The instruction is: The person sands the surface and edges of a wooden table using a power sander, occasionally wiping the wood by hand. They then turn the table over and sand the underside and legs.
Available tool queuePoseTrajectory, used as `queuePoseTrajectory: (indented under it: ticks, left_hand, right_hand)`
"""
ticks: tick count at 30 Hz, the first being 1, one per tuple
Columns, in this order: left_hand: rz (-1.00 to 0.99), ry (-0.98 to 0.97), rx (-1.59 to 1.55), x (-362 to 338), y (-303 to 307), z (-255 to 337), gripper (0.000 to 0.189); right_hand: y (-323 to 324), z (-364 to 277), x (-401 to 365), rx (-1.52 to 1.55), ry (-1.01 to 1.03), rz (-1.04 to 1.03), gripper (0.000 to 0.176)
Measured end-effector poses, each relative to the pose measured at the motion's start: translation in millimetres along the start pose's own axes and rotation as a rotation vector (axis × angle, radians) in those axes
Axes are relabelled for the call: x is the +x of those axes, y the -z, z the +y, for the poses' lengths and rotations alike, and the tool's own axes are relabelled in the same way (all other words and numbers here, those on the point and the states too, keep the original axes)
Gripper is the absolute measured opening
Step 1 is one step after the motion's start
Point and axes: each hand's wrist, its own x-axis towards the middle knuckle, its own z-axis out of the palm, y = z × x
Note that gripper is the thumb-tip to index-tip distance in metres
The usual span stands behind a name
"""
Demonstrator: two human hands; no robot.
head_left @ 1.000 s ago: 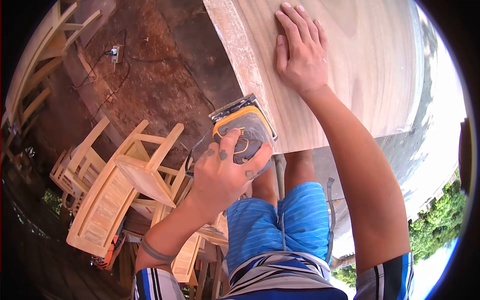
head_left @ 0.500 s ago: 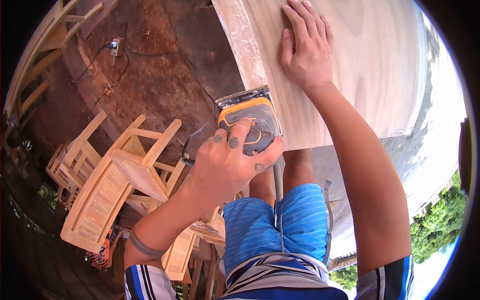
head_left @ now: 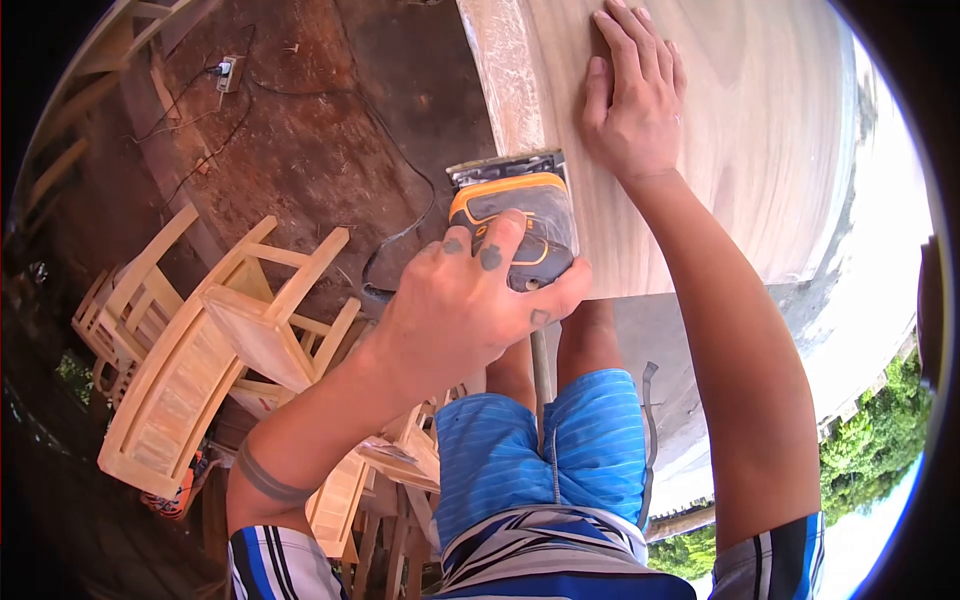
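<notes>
My left hand is wrapped round an orange and grey electric sander, whose pad lies along the edge of a large wooden board. The sander sits at the board's near left corner, over a pale, rough strip that runs along that side. My right hand rests flat on the board's smooth face, fingers spread and pointing away from me, with a ring on one finger.
Unfinished wooden chairs are piled at the lower left. A power outlet box with a plug lies on the brown floor, and a black cord runs towards the sander. Green plants show at the lower right.
The view has shifted a little, moving the chairs and outlet left. The sander in my left hand and my right hand appear slightly further right and up in the frame. Both keep their holds.
</notes>
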Motion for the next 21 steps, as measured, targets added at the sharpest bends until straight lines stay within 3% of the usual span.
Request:
queuePoseTrajectory:
  ticks: [10,13,16,21]
  left_hand:
    - [-0.154,-0.194,-0.02,-25.2,-4.9,21.3,0.037]
    - [-0.025,-0.125,0.009,-13.5,-7.4,5.7,0.049]
    - [0.051,-0.073,0.064,-2.2,-6.2,-5.3,0.048]
    - [-0.145,-0.175,-0.011,-23.8,-4.5,14.9,0.046]
  right_hand:
    - [-1.2,0.3,3.2,-0.017,0.028,0.016,0.043]
    - [-0.5,0.4,1.7,-0.02,0.025,0.006,0.043]
    - [-9.6,8.0,-1.6,-0.039,0.073,0.038,0.042]
    - [-14.1,15.8,-5.0,-0.064,0.124,0.052,0.04]
